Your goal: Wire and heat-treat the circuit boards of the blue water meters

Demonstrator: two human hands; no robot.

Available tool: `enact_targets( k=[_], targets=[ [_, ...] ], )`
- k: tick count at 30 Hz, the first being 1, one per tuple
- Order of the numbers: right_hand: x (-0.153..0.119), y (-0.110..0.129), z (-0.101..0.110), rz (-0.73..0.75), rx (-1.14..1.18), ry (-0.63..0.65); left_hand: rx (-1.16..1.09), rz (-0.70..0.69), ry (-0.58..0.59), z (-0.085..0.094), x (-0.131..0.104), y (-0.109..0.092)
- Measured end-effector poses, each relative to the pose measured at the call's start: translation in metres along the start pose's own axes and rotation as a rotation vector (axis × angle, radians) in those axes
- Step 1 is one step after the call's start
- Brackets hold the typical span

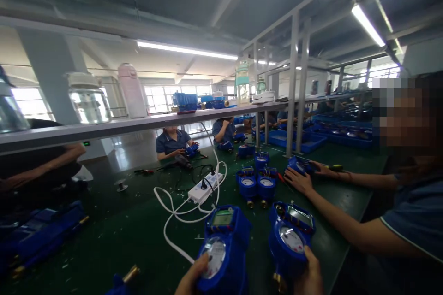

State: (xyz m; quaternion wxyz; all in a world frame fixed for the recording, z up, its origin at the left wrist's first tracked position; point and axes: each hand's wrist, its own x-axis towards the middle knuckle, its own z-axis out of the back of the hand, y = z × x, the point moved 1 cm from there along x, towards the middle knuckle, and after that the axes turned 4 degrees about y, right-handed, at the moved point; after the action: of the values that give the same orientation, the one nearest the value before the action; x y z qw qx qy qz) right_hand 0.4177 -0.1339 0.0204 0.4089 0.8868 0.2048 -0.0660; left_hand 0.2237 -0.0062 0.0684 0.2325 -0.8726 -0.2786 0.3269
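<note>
Low in the head view, my left hand (194, 275) grips a blue water meter (238, 249) with a round dial and a small display, its thumb on the edge of the dial. My right hand (312, 271) is closed on the side of a second blue meter (285, 256), which has a brass fitting at its lower end. The two meters are side by side with a gap between them, and the undersides of both hands are hidden. Just beyond, several similar meters (248, 188) stand together on the green table (138, 230).
A white power strip (204, 188) with looping white cable lies left of the meters. At right a co-worker's hands (301, 179) touch another meter. A shelf (180, 117) with bottles crosses above the table. More meters (38, 235) lie at left.
</note>
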Motion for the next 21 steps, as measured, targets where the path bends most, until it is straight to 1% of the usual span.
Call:
enact_targets(
  k=[2, 4, 6, 7, 9, 12, 14, 17, 21],
  targets=[
    [0.020, 0.008, 0.013, -0.003, -0.017, -0.018, -0.015, 0.098, 0.112, -0.023, 0.024, 0.037],
    [0.041, 0.014, 0.021, 0.015, -0.052, -0.059, -0.026, 0.140, 0.157, -0.040, 0.047, 0.066],
    [0.060, 0.019, 0.025, 0.058, -0.085, -0.095, -0.031, 0.110, 0.149, -0.051, 0.069, 0.083],
    [0.070, 0.021, 0.025, 0.078, -0.103, -0.099, -0.033, 0.084, 0.135, -0.056, 0.079, 0.086],
    [0.090, 0.024, 0.024, 0.098, -0.160, -0.073, -0.030, 0.023, 0.082, -0.064, 0.099, 0.083],
    [0.120, 0.026, 0.019, 0.118, -0.254, -0.035, 0.020, -0.077, -0.048, -0.074, 0.126, 0.065],
    [0.139, 0.028, 0.013, 0.127, -0.285, -0.017, 0.057, -0.119, -0.123, -0.081, 0.144, 0.054],
    [0.163, 0.030, 0.001, 0.115, -0.319, -0.002, 0.080, -0.134, -0.169, -0.088, 0.170, 0.044],
    [0.184, 0.033, -0.006, 0.093, -0.380, 0.011, 0.104, -0.158, -0.210, -0.094, 0.194, 0.044]
  ],
)
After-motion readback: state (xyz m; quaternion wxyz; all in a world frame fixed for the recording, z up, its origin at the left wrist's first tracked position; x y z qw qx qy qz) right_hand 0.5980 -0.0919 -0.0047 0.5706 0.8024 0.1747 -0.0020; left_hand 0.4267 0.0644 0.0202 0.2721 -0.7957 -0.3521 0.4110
